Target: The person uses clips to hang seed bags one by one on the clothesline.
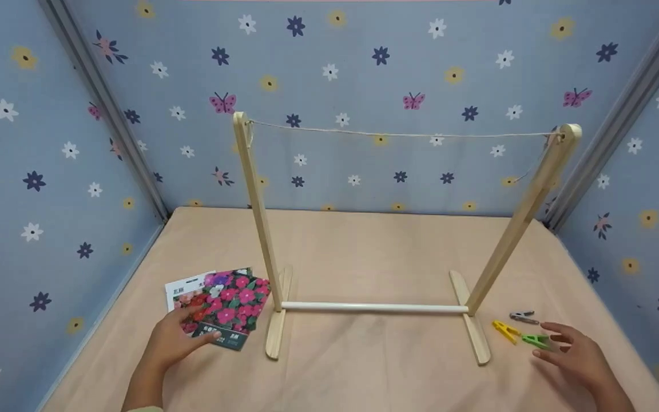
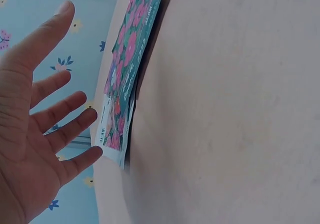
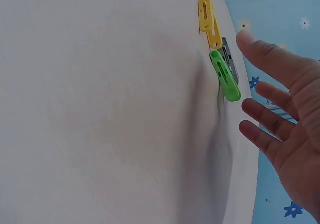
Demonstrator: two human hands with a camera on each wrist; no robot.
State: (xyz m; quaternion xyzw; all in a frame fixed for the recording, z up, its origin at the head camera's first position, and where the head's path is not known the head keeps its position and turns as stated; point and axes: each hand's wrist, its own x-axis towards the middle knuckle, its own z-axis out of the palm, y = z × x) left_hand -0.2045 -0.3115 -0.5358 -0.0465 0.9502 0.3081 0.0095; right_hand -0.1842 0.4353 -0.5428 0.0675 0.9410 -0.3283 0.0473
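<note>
My left hand hovers over the near left edge of a few overlapping flower-seed packets, thumb and fingers spread apart. Pink flowers cover the top packet, and a white-edged one peeks out beneath it. In the left wrist view nothing lies in the palm. Across the table, my right hand is held beside three clothespins with its fingers apart and nothing in its grasp. The green clothespin is closest to its fingertips; the yellow clothespin and the grey clothespin lie just beyond.
Between the hands stands a wooden frame with a left post, a right post and feet. A white rod joins them low down, and a thin string spans their tops. Flower-patterned walls surround the beige-covered table.
</note>
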